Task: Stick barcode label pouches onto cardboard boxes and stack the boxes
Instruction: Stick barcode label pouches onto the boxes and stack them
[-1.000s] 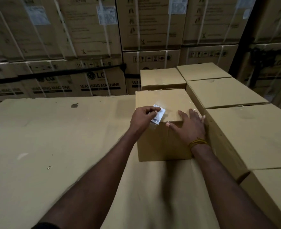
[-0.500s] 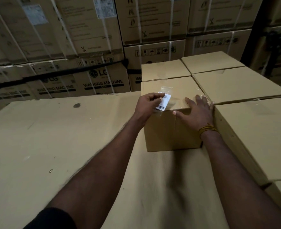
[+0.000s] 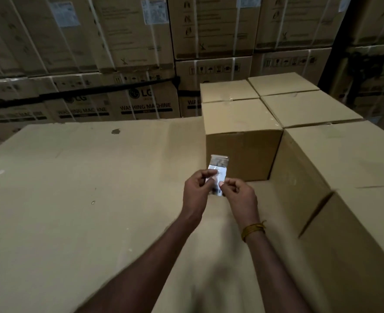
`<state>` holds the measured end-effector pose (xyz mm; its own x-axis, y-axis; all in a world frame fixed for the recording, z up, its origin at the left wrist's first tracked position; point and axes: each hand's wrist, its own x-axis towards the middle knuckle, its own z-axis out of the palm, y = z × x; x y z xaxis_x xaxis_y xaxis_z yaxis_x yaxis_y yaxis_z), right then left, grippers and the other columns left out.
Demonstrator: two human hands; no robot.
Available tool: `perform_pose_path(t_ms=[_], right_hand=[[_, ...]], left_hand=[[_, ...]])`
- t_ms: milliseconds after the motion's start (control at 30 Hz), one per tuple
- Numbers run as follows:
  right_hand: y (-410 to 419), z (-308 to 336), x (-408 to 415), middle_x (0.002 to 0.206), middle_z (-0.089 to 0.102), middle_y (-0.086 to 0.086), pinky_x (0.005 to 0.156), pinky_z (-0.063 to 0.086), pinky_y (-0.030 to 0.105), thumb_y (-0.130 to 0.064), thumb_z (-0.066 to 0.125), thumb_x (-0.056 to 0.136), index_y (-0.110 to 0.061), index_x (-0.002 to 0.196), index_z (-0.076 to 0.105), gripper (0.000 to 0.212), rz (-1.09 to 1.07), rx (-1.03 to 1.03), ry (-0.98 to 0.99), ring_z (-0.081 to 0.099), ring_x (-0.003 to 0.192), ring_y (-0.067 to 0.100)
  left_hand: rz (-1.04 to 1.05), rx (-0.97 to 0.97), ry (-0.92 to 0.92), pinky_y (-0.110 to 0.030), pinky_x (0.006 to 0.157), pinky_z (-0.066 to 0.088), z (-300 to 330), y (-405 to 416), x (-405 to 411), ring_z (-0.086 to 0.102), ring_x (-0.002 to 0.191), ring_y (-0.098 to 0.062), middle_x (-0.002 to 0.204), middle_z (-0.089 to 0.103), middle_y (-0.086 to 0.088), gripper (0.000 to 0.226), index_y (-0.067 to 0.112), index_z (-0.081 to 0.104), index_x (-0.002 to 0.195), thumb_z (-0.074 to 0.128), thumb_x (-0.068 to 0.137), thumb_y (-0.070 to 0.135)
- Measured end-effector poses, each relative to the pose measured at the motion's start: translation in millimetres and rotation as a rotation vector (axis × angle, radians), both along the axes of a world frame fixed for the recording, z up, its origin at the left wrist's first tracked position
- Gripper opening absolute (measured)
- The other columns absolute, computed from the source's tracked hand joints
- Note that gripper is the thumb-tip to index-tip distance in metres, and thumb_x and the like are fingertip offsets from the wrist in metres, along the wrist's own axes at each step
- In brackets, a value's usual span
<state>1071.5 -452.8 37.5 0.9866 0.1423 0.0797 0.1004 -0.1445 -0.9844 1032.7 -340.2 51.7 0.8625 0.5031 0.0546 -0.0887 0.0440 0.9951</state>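
Glossy clear plastic pouch (image 3: 218,171) over a white paper barcode label, matt brown cardboard box (image 3: 243,141), dull scuffed cardboard sheet (image 3: 73,188) beneath, stringy yellow thread wristband (image 3: 253,229)

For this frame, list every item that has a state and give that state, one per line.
Left hand: pinching the pouch.
Right hand: pinching the pouch.
Label pouch: held upright in the air, not stuck on any box.
Nearest small box: closed, standing on the cardboard sheet, no pouch visible on it.
Small boxes behind it: closed.
Cardboard sheet: lying flat.
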Motion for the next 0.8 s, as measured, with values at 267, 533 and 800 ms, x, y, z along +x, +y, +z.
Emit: perform_pose_path(t_ms=[267, 533, 800], right_hand=[[-17.3, -53.7, -174.1, 0.078, 0.067, -0.013, 0.062, 0.052, 0.031, -0.034, 0.068, 0.085, -0.029, 0.086, 0.064, 0.007, -0.126, -0.397, -0.1, 0.064, 0.069, 0.01], [-89.2, -109.0, -338.9, 0.097, 0.06, -0.004, 0.065, 0.052, 0.035, -0.024, 0.065, 0.082, -0.023, 0.097, 0.065, 0.015, -0.222, -0.696, -0.362, 0.061, 0.08, 0.019], [-192.4, -148.0, -456.1, 0.118, 0.055, -0.002, 0.094, 0.042, 0.016, -0.013, 0.076, 0.08, -0.021, 0.114, 0.06, 0.039, -0.605, -0.343, 0.079, 0.054, 0.11, 0.009]], left_hand=[[-0.043, -0.017, 0.316, -0.04, 0.08, 0.057, -59.2, -29.6, -179.7, 0.07, 0.099, -0.018, 0.104, 0.074, 0.002, 0.009, 0.027, 0.065, 0.102, 0.067, 0.094, 0.029], [-0.328, -0.391, 0.526, -0.032, 0.068, 0.058, -81.1, -82.5, -310.7, 0.072, 0.078, -0.021, 0.083, 0.075, -0.005, 0.016, 0.007, 0.063, 0.1, 0.058, 0.101, 0.023], [-0.523, -0.444, 0.808, -0.026, 0.055, 0.054, -133.2, -175.4, -375.1, 0.067, 0.06, -0.017, 0.081, 0.074, -0.009, 0.011, 0.009, 0.066, 0.097, 0.056, 0.1, 0.013]])
